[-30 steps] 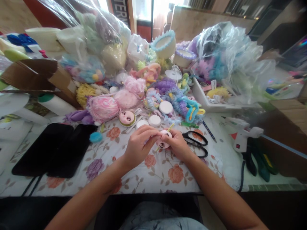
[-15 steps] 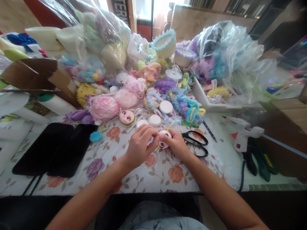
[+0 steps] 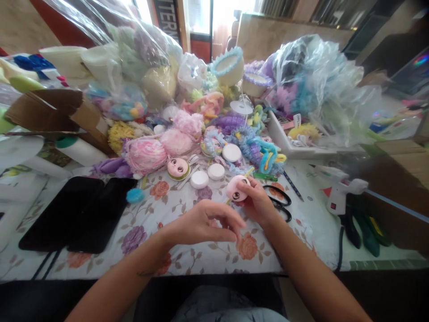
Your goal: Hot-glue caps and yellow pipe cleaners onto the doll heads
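Observation:
My right hand [image 3: 259, 201] pinches a small round doll face [image 3: 237, 188], pale pink with painted eyes, its thumb across the front. Yellow-green bits stick out at the face's upper and lower edges. Apart from it, my left hand [image 3: 214, 223] hovers lower over the flowered cloth [image 3: 187, 259], fingers loosely bent and the thumb separate; I see nothing in it. Black-handled scissors [image 3: 284, 203] lie partly hidden behind my right hand. Two white discs [image 3: 199, 179] rest beyond my hands, near another doll face [image 3: 178, 168] with a green edge.
Two black tablet-like slabs [image 3: 63, 214] lie at left, beside a blue pompom [image 3: 135, 195]. Yarn and plush pieces [image 3: 145, 152] pile up behind. On the right are a pencil [image 3: 293, 185], a white glue gun [image 3: 338, 192], dark green-handled pliers [image 3: 367, 228] and a cardboard box [image 3: 402, 192].
My left hand has come off the doll face and moved down toward me. My right hand keeps the face and has shifted slightly right and up, showing more of it.

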Demonstrator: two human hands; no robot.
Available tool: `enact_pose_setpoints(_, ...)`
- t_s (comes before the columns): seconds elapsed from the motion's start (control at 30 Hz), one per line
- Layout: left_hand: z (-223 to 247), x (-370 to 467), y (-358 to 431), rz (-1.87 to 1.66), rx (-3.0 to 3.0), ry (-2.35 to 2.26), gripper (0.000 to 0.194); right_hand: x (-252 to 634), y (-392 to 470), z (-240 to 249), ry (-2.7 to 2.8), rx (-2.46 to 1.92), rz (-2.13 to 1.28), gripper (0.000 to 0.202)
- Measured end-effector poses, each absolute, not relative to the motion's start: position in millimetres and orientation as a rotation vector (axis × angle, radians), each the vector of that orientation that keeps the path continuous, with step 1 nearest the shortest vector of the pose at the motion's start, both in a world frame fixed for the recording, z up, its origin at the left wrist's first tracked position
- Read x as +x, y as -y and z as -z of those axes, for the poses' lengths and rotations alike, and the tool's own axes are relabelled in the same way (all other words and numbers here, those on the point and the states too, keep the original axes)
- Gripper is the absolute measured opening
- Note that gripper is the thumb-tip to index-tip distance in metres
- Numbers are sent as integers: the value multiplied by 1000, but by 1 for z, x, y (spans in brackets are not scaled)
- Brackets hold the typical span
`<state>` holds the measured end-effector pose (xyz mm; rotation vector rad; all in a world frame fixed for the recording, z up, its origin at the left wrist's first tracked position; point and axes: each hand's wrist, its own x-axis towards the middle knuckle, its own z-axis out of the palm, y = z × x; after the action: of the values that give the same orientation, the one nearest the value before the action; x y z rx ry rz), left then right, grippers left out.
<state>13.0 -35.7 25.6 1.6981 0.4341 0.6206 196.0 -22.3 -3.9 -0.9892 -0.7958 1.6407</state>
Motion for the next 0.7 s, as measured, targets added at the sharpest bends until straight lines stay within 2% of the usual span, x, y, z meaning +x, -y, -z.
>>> enact_pose_setpoints(0.13,-24,9,32,-521,1334,-448,17,201,21,1,720,-942,-1586,27)
enact_pose_setpoints(0.23,-16,7,26,-677,1234,-470,24,202,21,0,710,-925,-1613,27)
enact_pose_setpoints(0.33,-10,3,19,-867,1302,-405,39,204,21,-1,720,-891,-1660,27)
enact_pose_setpoints(0.4,-9,0,15,-964,1343,-406,34,204,22,-2,740,-862,-1684,24)
enact_pose_setpoints(0.47,-10,-1,13,-1036,1304,-495,12,204,24,-4,799,-834,-1716,25)
enact_pose_setpoints(0.53,-10,-1,12,-1083,1244,-657,32,204,26,-5,921,-857,-1774,28)
enact_pose_setpoints(0.7,-6,8,12,-911,1240,-903,38,199,30,-4,1434,-1110,-1736,32)
